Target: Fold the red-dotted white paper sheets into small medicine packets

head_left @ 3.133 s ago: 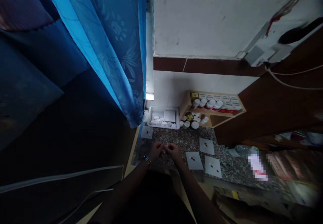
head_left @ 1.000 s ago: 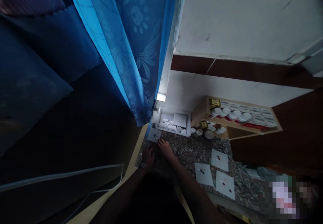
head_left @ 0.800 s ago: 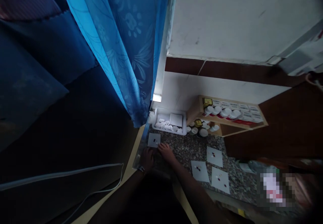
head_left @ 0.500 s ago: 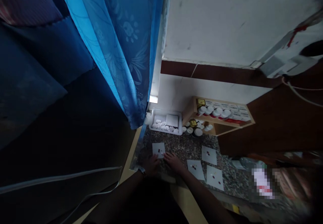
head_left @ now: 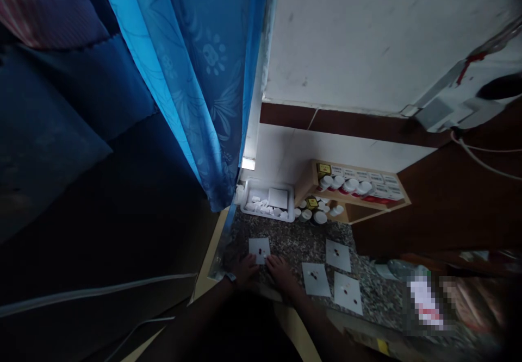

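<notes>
A white square of paper (head_left: 253, 244) lies on the speckled stone counter, with a few small dark and pale pills (head_left: 260, 251) on it. My left hand (head_left: 246, 269), a watch at its wrist, rests by the paper's near left corner with fingers stretched forward. At the near right corner is my right hand (head_left: 280, 270), its fingers apart and lying low, tips at the paper's edge. Whether the fingertips press on the paper is too dark to tell. To the right lie three more paper squares (head_left: 319, 288) (head_left: 343, 263) (head_left: 353, 306), each bearing a few pills.
Behind the paper stands a white tray (head_left: 267, 218) holding folded white papers. Beside it a wooden shelf (head_left: 359, 170) carries white-capped bottles (head_left: 349, 186) and boxes, with more bottles (head_left: 320, 218) below. A blue curtain (head_left: 212, 106) hangs at left. A clear bottle (head_left: 402, 268) lies at right.
The view has shifted slightly. Both hands and the paper between them sit a little nearer to me and slightly right. The other papers keep their places on the counter.
</notes>
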Demonstrator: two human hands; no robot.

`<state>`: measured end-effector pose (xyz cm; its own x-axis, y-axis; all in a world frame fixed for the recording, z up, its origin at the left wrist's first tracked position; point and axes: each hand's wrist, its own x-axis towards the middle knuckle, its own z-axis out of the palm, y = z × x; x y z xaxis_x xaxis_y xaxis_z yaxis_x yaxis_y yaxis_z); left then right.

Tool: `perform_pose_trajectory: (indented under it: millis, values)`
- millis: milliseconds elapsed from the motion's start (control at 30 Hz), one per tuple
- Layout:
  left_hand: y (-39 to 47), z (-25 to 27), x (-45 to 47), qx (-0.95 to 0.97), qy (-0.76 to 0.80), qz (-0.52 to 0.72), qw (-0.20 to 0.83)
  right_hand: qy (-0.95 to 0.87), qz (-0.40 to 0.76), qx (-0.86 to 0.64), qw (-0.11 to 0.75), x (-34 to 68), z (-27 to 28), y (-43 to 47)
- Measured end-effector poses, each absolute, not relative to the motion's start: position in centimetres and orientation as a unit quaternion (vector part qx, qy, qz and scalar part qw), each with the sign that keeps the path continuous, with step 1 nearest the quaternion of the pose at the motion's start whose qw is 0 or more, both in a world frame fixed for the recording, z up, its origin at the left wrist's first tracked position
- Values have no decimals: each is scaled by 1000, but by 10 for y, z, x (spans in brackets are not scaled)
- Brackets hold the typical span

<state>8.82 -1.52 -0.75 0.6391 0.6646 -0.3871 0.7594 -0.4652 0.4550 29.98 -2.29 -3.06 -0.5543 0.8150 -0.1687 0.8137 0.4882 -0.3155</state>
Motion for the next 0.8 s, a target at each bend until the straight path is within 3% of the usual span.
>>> perform_pose_trajectory:
  millis: [800]
  values:
    - [-21, -34, 91, 843, 422, -40, 330, -787, 209, -579, 33, 258, -31, -10]
